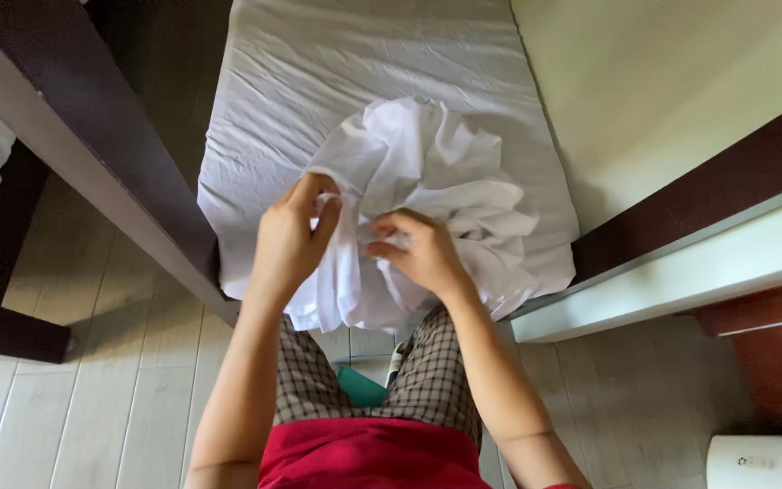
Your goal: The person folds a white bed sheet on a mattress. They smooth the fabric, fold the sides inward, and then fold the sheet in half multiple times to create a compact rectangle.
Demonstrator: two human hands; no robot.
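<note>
A crumpled white cloth (436, 172) lies bunched at the near end of a mattress covered with a white sheet (319, 63). My left hand (293, 237) pinches a fold of the cloth at its left side, and part of the fabric hangs down over the mattress edge below it. My right hand (418, 249) grips another fold just to the right, fingers closed on it. The two hands are a short way apart, both over the near edge of the bed.
A dark wooden bed frame beam (74, 118) runs diagonally on the left. A cream wall (662, 81) and dark ledge (708, 195) stand on the right. Pale plank floor (92, 398) lies below, with a white bin (762, 462) at the bottom right.
</note>
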